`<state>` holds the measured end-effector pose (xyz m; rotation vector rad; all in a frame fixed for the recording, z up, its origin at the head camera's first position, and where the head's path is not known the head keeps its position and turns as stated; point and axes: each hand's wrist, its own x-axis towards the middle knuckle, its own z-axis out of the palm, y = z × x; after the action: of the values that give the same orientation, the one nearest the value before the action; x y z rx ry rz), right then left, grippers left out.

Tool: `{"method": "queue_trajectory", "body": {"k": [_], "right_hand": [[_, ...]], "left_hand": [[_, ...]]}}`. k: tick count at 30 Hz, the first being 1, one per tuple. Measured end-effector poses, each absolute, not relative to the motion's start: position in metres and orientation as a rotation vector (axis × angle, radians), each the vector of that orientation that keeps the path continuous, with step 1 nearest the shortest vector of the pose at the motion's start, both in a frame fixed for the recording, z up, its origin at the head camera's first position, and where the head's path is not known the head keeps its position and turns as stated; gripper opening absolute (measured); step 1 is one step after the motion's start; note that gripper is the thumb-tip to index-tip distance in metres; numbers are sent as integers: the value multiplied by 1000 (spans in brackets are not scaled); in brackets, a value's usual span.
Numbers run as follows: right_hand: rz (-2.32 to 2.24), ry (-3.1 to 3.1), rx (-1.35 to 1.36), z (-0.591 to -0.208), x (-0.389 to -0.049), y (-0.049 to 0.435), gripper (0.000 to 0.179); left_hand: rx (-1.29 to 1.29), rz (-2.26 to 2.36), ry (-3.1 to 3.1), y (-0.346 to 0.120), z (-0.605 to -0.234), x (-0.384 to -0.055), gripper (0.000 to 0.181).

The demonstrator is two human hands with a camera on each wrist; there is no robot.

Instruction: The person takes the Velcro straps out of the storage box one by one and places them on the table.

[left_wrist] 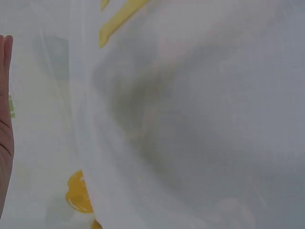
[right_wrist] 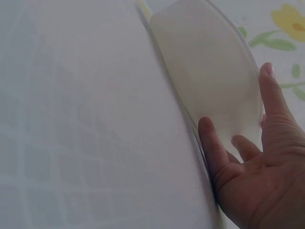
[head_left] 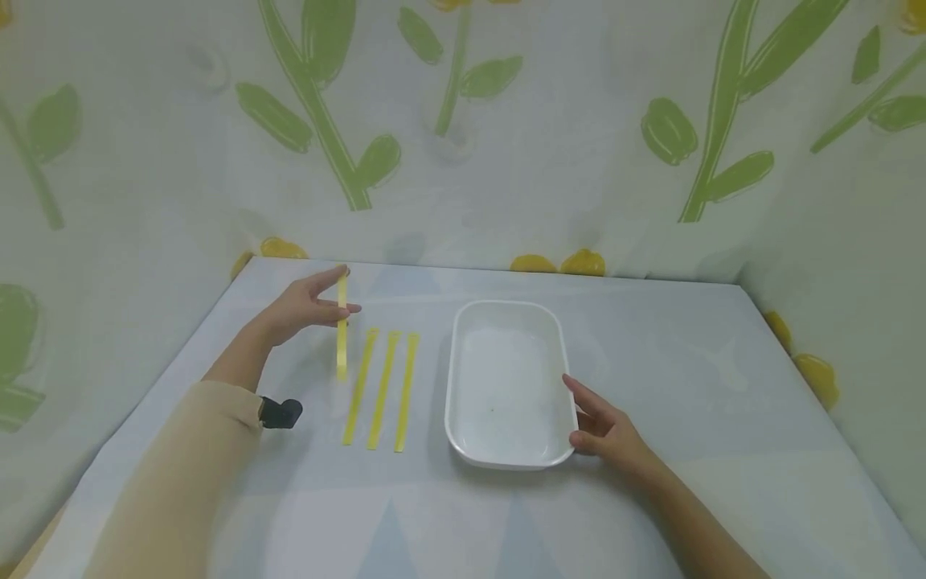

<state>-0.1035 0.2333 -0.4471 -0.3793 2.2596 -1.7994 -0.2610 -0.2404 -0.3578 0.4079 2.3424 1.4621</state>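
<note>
At the table's far left, my left hand [head_left: 307,305] holds up a narrow yellow strip [head_left: 342,346], which hangs down past the fingertips. Three similar yellow strips [head_left: 382,390] lie side by side on the table to the right of it. In the left wrist view only the edge of the left hand [left_wrist: 5,124] shows; the held strip is out of that frame. A white rectangular tray [head_left: 506,378] stands right of the strips. My right hand [head_left: 608,434] rests against its right side, index fingertip at the rim. The right wrist view shows thumb and fingers spread along the tray's outer wall [right_wrist: 209,71].
A pale cloth with light blue triangles covers the table [head_left: 651,498]. Behind it rises a white backdrop [head_left: 564,161] with green leaves and yellow flowers. A black band piece [head_left: 280,413] sits at the left sleeve's cuff.
</note>
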Motion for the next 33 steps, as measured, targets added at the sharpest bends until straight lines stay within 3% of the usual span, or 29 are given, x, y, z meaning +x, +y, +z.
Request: {"method": "queue_trajectory", "body": {"k": [10, 24, 33], "right_hand": [[-1796, 2264, -388, -448, -103, 235, 76], [-1768, 2297, -335, -446, -102, 236, 76], [-1777, 2288, -317, -445, -101, 231, 76]], "left_hand": [[338, 1337, 2365, -259, -378, -248, 88], [312, 990, 2470, -250, -416, -241, 94], [339, 909, 2590, -255, -423, -233, 85]]}}
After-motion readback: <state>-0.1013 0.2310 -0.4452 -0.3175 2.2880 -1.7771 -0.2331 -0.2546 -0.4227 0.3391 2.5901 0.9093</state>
